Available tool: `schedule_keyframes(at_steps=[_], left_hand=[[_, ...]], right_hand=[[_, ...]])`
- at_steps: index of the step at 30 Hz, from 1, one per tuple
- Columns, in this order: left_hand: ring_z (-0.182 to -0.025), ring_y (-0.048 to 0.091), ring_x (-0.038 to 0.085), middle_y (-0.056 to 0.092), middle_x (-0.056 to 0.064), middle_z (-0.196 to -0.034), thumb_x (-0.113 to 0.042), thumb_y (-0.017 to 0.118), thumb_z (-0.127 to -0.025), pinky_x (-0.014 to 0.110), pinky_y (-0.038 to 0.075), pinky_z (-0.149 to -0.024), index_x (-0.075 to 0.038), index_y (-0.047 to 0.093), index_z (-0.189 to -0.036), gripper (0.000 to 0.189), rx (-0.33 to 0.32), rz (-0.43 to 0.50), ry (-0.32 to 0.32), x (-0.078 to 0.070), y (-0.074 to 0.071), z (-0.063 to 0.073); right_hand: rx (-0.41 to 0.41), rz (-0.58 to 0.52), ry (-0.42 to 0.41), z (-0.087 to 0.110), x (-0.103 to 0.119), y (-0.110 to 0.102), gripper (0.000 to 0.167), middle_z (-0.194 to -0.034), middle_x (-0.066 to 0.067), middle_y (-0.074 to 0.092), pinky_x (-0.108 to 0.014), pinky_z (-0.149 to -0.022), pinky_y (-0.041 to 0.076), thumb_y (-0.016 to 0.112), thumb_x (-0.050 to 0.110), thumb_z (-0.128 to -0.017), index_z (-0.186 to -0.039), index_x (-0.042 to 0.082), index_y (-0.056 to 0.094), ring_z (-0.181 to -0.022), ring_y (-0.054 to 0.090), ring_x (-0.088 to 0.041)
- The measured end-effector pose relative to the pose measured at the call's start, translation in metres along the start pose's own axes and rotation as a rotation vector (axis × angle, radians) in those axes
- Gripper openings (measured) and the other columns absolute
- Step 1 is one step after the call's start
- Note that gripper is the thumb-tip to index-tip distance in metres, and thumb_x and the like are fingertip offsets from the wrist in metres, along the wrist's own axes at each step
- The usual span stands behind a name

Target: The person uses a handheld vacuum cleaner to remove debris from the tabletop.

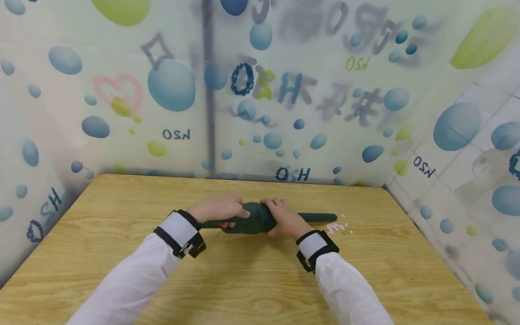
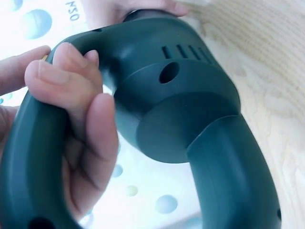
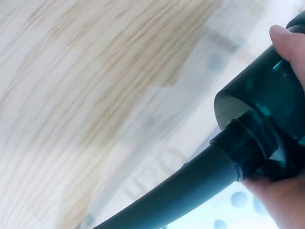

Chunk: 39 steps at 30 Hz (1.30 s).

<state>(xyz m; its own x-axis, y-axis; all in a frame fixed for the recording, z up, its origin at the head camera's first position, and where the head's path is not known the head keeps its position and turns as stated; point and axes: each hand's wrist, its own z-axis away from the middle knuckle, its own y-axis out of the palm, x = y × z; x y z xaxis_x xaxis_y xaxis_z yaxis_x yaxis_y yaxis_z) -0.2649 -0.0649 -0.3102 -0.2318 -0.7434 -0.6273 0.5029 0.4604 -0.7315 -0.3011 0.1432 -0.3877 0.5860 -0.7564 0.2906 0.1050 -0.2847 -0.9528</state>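
White sleeves [image 1: 118,283] nearest; left hand [image 1: 219,208] curled round the handle [image 2: 31,148] of a green appliance [image 1: 243,223], right hand [image 1: 285,219] gripping it toward the nozzle [image 1: 318,217]; appliance over wooden table [image 1: 251,301]; pink scraps [image 1: 335,226] near the nozzle's tip; patterned wall [image 1: 267,118] behind.

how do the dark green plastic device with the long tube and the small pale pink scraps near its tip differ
The dark green, long-tubed plastic device is dark; the small pale pink scraps are light. The device is a single large thing; the scraps are many tiny bits. The left hand and right hand grip the device; the scraps lie loose on the wood-grain table. Shared: each is mostly one colour.
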Motion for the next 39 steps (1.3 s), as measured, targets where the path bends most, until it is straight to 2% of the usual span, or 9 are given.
schedule_keyframes(at_steps=[6,12,19,30,39], left_hand=[[-0.042,0.043,0.013,0.049,0.001,-0.051,-0.023,0.052,-0.091,0.026,0.043,-0.054,-0.004,0.058,-0.064,0.033,0.031,-0.024,0.018,0.004,-0.009,0.006],[-0.042,0.041,0.014,0.047,0.001,-0.051,-0.024,0.052,-0.090,0.026,0.041,-0.054,-0.007,0.056,-0.061,0.034,0.039,-0.028,-0.019,0.006,-0.014,0.012],[-0.041,0.040,0.013,0.044,0.000,-0.048,-0.024,0.052,-0.090,0.026,0.041,-0.055,-0.009,0.052,-0.053,0.040,0.053,-0.043,0.003,0.006,-0.017,0.015],[-0.038,0.037,0.012,0.040,-0.002,-0.045,-0.020,0.050,-0.090,0.024,0.037,-0.049,-0.010,0.048,-0.047,0.044,0.108,-0.031,0.040,0.005,-0.021,0.020],[-0.041,0.039,0.014,0.044,0.000,-0.048,-0.028,0.054,-0.089,0.026,0.039,-0.052,-0.010,0.052,-0.052,0.042,0.072,-0.044,-0.003,0.005,-0.014,0.018]], right_hand=[[-0.003,0.004,0.013,-0.004,0.011,0.002,0.077,-0.123,-0.016,0.047,-0.047,-0.095,0.035,0.082,0.017,-0.066,-0.129,0.007,0.041,-0.112,0.042,-0.033],[-0.013,0.009,0.008,-0.004,0.020,0.003,0.076,-0.121,-0.017,0.048,-0.046,-0.093,0.037,0.083,0.019,-0.065,-0.128,0.007,0.042,-0.110,0.044,-0.033],[0.005,-0.016,0.024,-0.003,0.024,0.003,0.076,-0.123,-0.017,0.047,-0.047,-0.094,0.036,0.083,0.019,-0.065,-0.128,0.008,0.041,-0.112,0.043,-0.034],[0.034,-0.051,0.037,0.002,0.034,0.000,0.074,-0.121,-0.017,0.048,-0.047,-0.092,0.038,0.082,0.019,-0.066,-0.127,0.009,0.041,-0.106,0.044,-0.033],[0.029,-0.052,0.043,0.006,0.028,0.001,0.074,-0.121,-0.016,0.048,-0.047,-0.092,0.038,0.083,0.018,-0.065,-0.126,0.010,0.041,-0.107,0.044,-0.032]])
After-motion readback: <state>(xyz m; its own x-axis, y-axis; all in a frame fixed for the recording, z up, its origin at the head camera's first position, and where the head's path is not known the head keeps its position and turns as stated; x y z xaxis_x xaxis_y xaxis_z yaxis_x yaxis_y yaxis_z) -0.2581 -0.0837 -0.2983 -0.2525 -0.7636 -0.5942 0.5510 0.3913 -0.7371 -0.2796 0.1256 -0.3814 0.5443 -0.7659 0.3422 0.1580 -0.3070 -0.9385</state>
